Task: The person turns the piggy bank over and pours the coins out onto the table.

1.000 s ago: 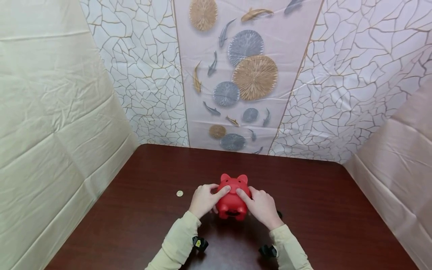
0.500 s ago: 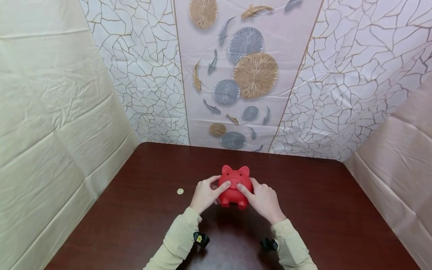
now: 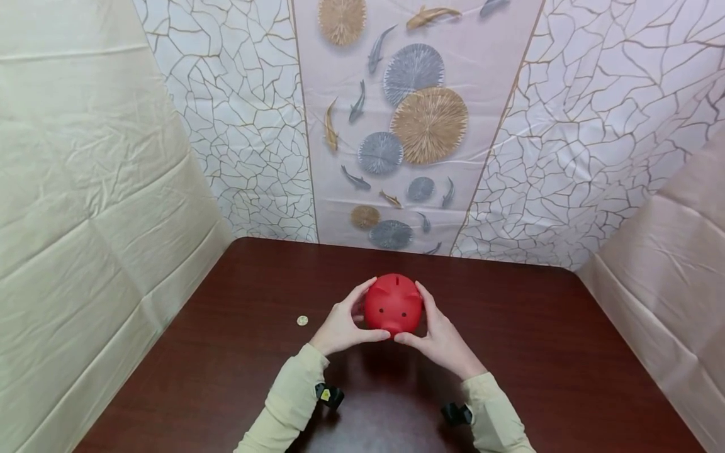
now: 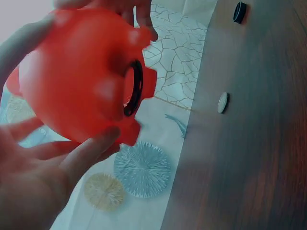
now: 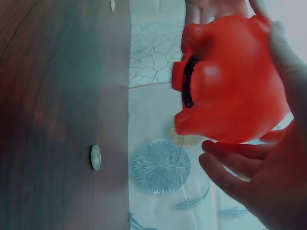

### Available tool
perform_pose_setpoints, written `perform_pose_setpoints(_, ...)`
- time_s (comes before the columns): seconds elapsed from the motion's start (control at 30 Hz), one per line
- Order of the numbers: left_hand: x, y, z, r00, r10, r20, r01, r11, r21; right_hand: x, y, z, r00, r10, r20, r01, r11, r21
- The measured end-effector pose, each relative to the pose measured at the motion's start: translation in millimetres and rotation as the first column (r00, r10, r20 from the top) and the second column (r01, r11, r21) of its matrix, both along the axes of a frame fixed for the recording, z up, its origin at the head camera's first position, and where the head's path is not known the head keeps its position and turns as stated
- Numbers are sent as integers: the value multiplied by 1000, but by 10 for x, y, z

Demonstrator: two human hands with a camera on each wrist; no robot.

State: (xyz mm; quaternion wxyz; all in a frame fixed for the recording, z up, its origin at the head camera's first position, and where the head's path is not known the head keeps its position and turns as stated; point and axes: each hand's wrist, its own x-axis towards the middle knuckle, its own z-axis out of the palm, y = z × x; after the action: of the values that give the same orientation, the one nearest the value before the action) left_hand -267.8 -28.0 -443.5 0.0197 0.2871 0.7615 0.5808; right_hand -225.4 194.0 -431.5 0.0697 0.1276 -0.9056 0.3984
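Dark wooden counter (image 3: 238, 352) below; left hand (image 3: 340, 324) and right hand (image 3: 442, 336) cup the round red plastic piggy bank (image 3: 393, 304), fingers curled around it. I'd keep it level, away from the small coin (image 3: 303, 321).

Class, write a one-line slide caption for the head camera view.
Both hands, left hand and right hand, hold a red piggy bank above a dark wooden table; a coin lies nearby.

A dark wooden counter (image 3: 538, 352) stands boxed in by draped sheets: cream at both sides, a fish-patterned panel (image 3: 408, 126) behind it.
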Motion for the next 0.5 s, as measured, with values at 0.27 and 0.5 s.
perform_pose_setpoints(0.27, 76, 33, 73, 982, -81, -172, 99, 990, 100, -20, -8, -63, 956, 63, -286, -51, 997, 50)
perform_pose_setpoints(0.5, 251, 20, 254, 961, -44, -271, 89, 984, 154, -27, -50, -42, 885, 68, -461, -50, 997, 52)
